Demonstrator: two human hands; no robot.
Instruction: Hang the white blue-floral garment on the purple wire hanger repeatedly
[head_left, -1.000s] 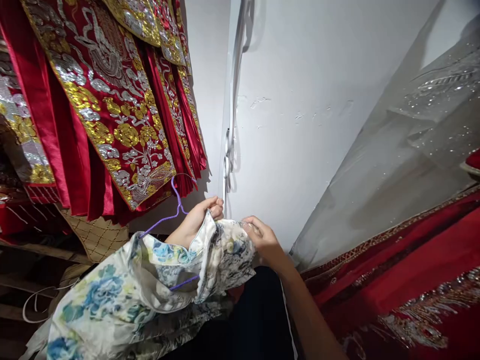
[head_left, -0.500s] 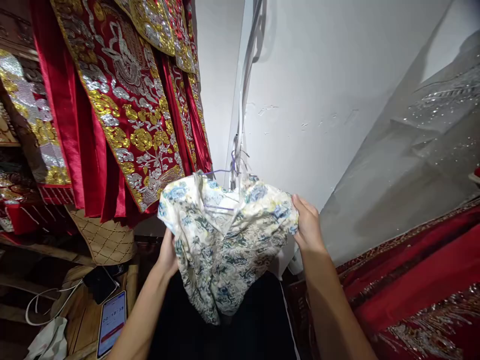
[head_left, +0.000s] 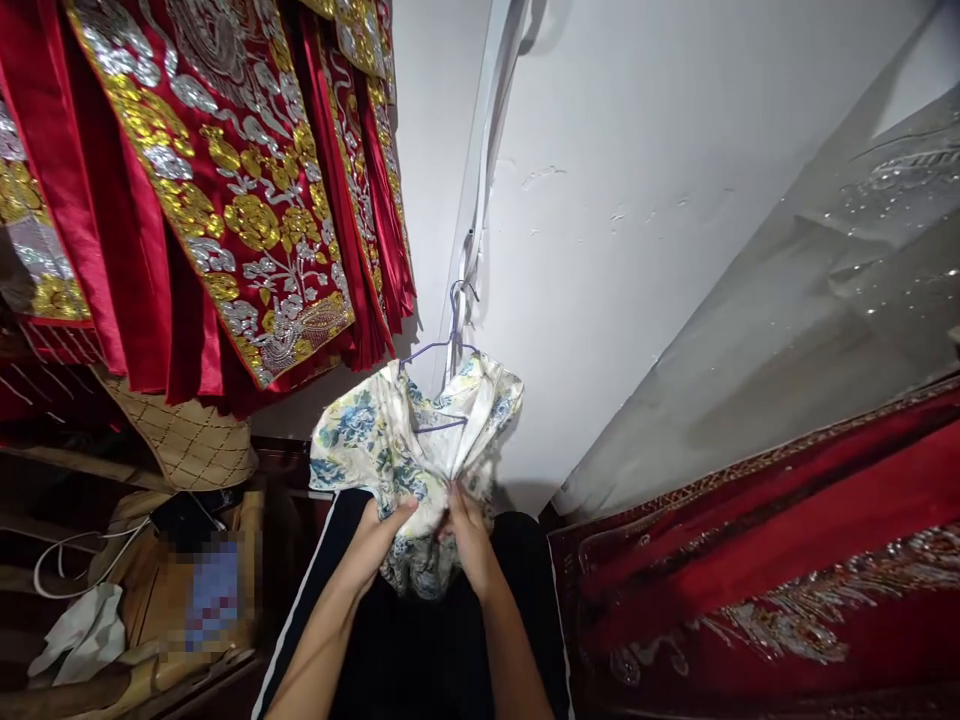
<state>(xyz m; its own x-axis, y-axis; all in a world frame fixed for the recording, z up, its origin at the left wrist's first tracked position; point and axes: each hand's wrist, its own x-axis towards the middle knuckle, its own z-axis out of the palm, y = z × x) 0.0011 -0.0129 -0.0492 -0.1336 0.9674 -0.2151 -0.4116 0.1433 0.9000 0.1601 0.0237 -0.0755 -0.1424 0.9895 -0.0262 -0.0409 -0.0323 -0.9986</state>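
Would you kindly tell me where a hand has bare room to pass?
Room seems free before the white wall, between the purple hanger and grey sheet. Narrow bare wood shows beside the crumpled scrap. It is crowded left of the hanger, by the red costume.

A creased, blue-flowered white blouse (head_left: 416, 475) drapes over a purple hanger (head_left: 453, 325).

The left hand (head_left: 373, 540) and right hand (head_left: 470, 540) grip the front of a flowered blouse (head_left: 352, 425) on a purple hanger (head_left: 426, 349)
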